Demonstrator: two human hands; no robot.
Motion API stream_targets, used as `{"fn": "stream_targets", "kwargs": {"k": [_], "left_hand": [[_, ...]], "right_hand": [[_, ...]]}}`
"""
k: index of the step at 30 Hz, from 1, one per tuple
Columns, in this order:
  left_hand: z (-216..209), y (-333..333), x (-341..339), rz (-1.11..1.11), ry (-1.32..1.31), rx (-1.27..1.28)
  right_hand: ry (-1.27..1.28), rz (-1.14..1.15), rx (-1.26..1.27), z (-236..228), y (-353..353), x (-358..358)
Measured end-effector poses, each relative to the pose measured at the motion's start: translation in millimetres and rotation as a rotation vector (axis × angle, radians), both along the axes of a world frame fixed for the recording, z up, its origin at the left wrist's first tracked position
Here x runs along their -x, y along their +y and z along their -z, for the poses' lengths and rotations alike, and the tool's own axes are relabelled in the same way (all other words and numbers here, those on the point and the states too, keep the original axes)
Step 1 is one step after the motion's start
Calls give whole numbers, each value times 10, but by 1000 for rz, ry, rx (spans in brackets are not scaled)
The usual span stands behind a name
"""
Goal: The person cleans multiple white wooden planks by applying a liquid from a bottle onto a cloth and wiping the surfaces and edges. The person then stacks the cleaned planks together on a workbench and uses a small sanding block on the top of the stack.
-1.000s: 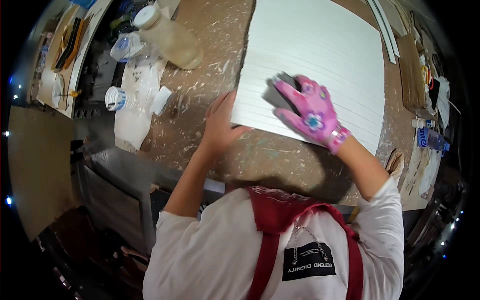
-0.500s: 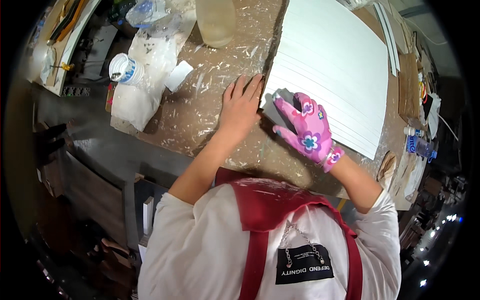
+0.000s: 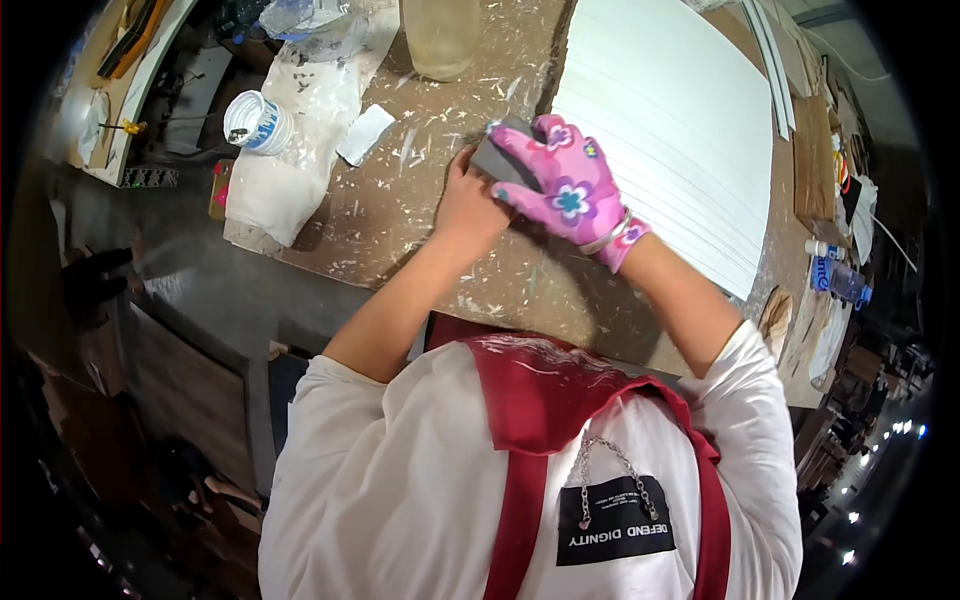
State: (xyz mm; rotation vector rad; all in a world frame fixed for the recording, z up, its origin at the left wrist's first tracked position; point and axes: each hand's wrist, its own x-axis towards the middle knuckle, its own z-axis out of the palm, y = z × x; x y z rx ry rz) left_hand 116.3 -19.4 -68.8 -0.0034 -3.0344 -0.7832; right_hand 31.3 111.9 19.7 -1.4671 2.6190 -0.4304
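Observation:
My right hand, in a pink flowered glove, grips a grey block that looks like a sanding block. It holds the block over the near left corner of a stack of white strips or boards. My bare left hand lies on the worktable just left of that corner. The block and glove cover most of its fingers; one finger shows stretched out flat.
A clear jug of cloudy liquid stands at the far side. To the left, a white tub lies on a crumpled white sheet, beside a small white piece. A cardboard box and a plastic bottle are at the right.
My right hand has moved left and away from me with the grey block, off the white surface to its left edge, now over my left fingers. My left hand has stayed near its place.

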Motion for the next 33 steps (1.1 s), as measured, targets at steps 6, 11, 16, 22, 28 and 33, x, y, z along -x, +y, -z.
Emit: {"fn": "stream_targets", "kwargs": {"k": [6,11,16,22,28,33], "left_hand": [[-56,10,-22,40,129,341],[-53,58,67,111,-137,267],[-33,46,-17,-12,192,137],[-95,103,58,36,101,217],[-83,55,1,7,113,179],[-133,80,63,55,-55,233]], "right_hand": [[46,17,-48,-101,466,-171],[-38,55,-13,-33,-203,183],[97,96,-146,-162,516,171],[123,132,-39,105,-138,554],[90,41,-142,-81,424,265],[97,31,-118,99,-293,396]]}}
